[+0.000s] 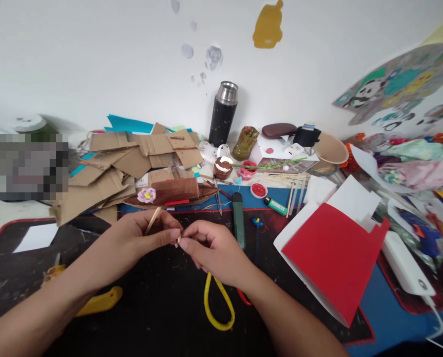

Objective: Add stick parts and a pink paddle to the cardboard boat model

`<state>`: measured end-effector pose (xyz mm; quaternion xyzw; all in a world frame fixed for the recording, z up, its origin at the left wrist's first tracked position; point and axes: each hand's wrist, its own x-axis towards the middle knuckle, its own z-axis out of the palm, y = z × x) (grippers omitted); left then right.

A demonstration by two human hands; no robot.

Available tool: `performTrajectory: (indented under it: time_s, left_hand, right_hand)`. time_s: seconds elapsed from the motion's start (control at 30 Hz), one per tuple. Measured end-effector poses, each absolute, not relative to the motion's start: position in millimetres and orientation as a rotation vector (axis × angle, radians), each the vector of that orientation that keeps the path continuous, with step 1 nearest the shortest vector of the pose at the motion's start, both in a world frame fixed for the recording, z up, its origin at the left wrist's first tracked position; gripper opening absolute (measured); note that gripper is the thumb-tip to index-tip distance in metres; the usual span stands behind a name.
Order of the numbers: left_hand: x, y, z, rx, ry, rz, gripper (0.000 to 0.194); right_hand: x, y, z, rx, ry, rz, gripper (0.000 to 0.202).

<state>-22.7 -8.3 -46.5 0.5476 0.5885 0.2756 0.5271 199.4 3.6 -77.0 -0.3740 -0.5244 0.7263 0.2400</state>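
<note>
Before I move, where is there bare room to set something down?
The widest free patch is the black mat between the yellow handle and the yellow loop. A smaller one lies between the right forearm and the red sheet. Crowded along the wall: cardboard pile, black flask, small pots.

No word, brand, number or sign can be read anywhere. On the pile of cardboard [111, 191], toward the back edge of the worktop [11, 210] and left of its middle, a white label [142, 180] is seen, but its print is too small to be made out. The marking on the green tube [276, 206], right of the middle, cannot be read either.
</note>
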Motion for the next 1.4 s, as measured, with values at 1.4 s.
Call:
performTrajectory:
  time_s: [1.4]
  left_hand:
    - [-37.4, -22.9, -48.4, 1.973, 1.43, 0.646, 0.025]
  right_hand:
    - [202.2, 8.6, -73.4, -0.916, -1.243, 2.182, 0.048]
